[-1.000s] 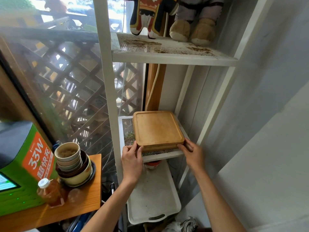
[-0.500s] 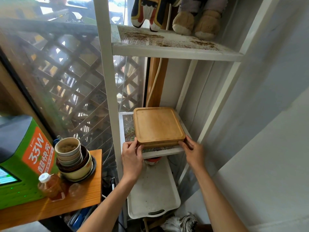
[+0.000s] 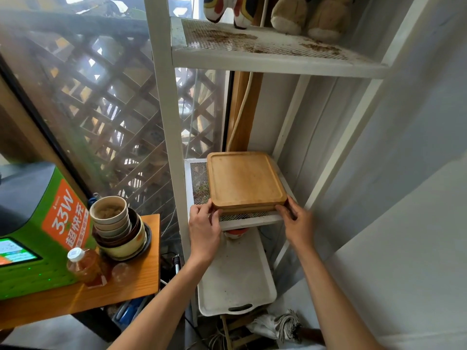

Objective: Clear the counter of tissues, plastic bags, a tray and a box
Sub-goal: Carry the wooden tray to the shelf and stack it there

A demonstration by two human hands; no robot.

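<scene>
A square wooden tray lies flat on the middle mesh shelf of a white metal rack, seemingly stacked on a second wooden one. My left hand holds its near left corner, thumb and fingers curled against the edge. At the near right corner my right hand grips the edge the same way. Both forearms reach up from below.
A white plastic tray sits on the rack's lower level with a red-and-white cup behind it. To the left, a wooden counter carries stacked bowls, a tea bottle and a green machine. Plush toys stand on the top shelf.
Both hands have pushed the wooden tray a little deeper onto the shelf and still hold its near corners. The view has tilted slightly.
</scene>
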